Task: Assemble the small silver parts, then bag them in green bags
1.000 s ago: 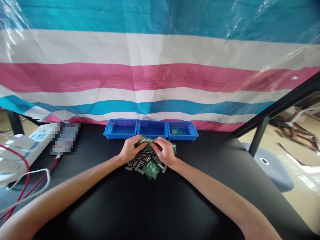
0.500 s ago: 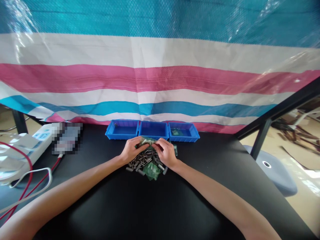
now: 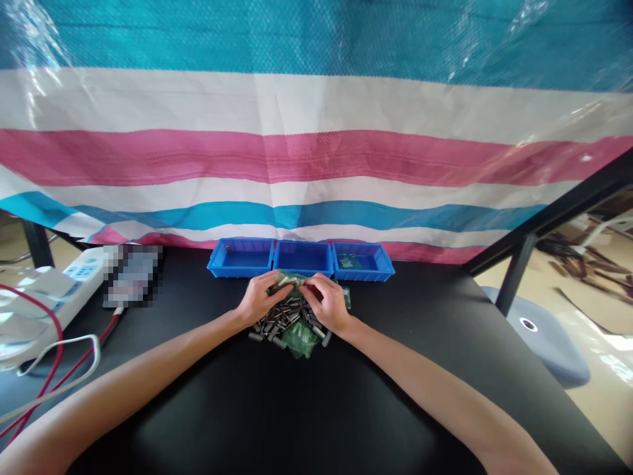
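Note:
Both of my hands are over a pile of small metal parts (image 3: 283, 315) on the black table. My left hand (image 3: 258, 296) pinches the left side of a green plastic bag (image 3: 291, 280) with pale pieces in it. On the bag's right side, my right hand (image 3: 327, 301) has its fingers closed on the plastic. A second green bag (image 3: 300, 338) lies on the front of the pile. Another bit of green plastic (image 3: 347, 297) shows just behind my right hand.
Three blue trays stand in a row behind the hands: left (image 3: 241, 259), middle (image 3: 302, 257) and right (image 3: 362, 261), the right one holding green plastic. A power strip (image 3: 74, 284) with cables is at left. Behind hangs a striped sheet (image 3: 297, 155). A grey stool (image 3: 544, 343) stands at right.

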A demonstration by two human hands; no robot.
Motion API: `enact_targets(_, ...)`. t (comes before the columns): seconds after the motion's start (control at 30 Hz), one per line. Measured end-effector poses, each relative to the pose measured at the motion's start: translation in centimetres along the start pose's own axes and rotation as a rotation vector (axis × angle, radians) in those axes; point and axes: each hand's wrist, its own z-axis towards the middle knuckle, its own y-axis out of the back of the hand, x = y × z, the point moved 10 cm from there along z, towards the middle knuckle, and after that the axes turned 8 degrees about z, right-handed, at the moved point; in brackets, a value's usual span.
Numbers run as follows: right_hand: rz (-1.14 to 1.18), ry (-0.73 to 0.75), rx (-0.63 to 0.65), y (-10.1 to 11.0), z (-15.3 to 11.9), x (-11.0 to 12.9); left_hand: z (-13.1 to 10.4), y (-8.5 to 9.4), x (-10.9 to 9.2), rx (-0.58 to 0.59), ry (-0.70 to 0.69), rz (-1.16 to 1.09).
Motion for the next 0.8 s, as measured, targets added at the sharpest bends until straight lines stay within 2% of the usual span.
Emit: enact_targets(0.8,0.02,0.015,-0.009,0.14,-0.05,-0.03,-0.03,-0.26,0.43,0.015,0.015,0.011)
